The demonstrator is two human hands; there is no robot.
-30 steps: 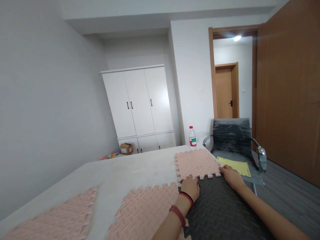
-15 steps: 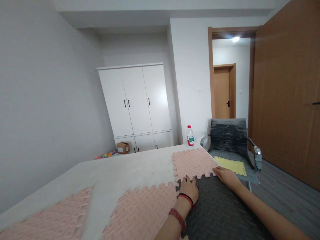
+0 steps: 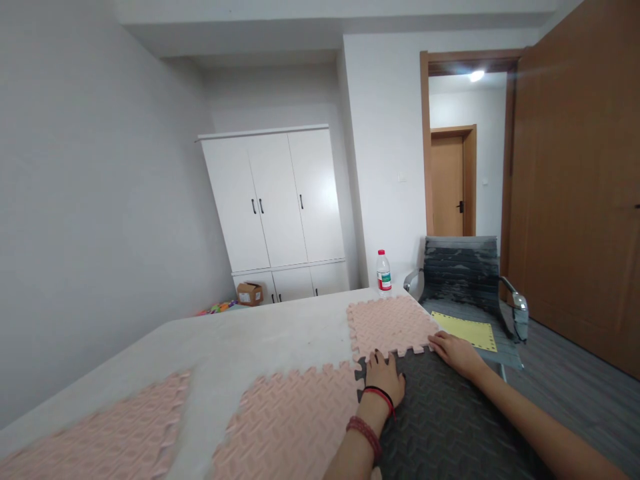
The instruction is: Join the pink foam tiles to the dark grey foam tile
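A dark grey foam mat tile (image 3: 450, 413) lies at the near right of the table, against a pink foam mat tile (image 3: 393, 320) beyond it. My left hand (image 3: 384, 380) presses palm down on the dark tile, its fingers spread toward the seam between the two. At the right end of that seam, my right hand (image 3: 457, 355) rests its outstretched fingertips on the tiles' edge; its thumb is hard to make out. Left of the dark tile, a second pink tile (image 3: 295, 420) lies close alongside it, their border partly covered by my left forearm.
Another pink tile (image 3: 115, 427) lies apart at the left of the white table (image 3: 240, 347). A bottle with a red cap (image 3: 383, 272) stands at the far corner. Past the right edge, a chair (image 3: 463, 273) holds a yellow tile (image 3: 465, 331). A cardboard box (image 3: 249, 293) sits behind the table.
The view has shifted slightly, moving everything a little to the right. Both hands stay at the seam; the left hand's fingers look a bit more spread.
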